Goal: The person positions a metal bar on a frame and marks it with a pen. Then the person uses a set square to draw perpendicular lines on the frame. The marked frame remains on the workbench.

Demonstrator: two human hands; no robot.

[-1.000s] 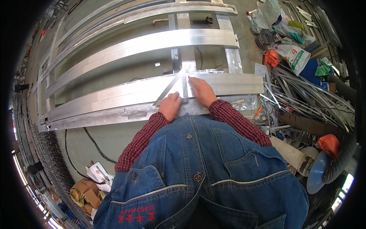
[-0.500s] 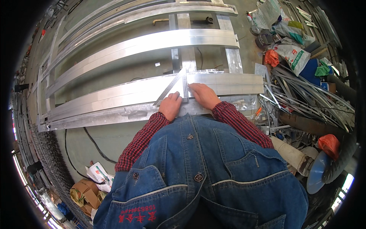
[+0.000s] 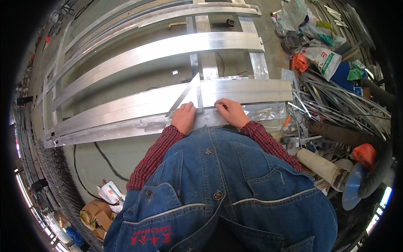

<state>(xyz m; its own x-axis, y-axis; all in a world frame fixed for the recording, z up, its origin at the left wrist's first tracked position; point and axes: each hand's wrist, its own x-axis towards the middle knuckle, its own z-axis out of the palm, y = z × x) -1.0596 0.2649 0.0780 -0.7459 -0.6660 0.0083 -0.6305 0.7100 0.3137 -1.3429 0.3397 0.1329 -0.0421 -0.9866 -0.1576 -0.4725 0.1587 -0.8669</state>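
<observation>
One metal triangle [image 3: 200, 95] points lengthwise forward; left hand [image 3: 183, 118] at its base, right hand [image 3: 233, 113] beside, both half-curled, grips unclear.

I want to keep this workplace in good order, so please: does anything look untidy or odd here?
Yes: right of the nearer wide bar, thin metal strips lie in a loose tangle, pointing many ways, with crumpled bags beyond. The triangular square, touched by the left hand, lies on the bar and shows nothing odd.
</observation>
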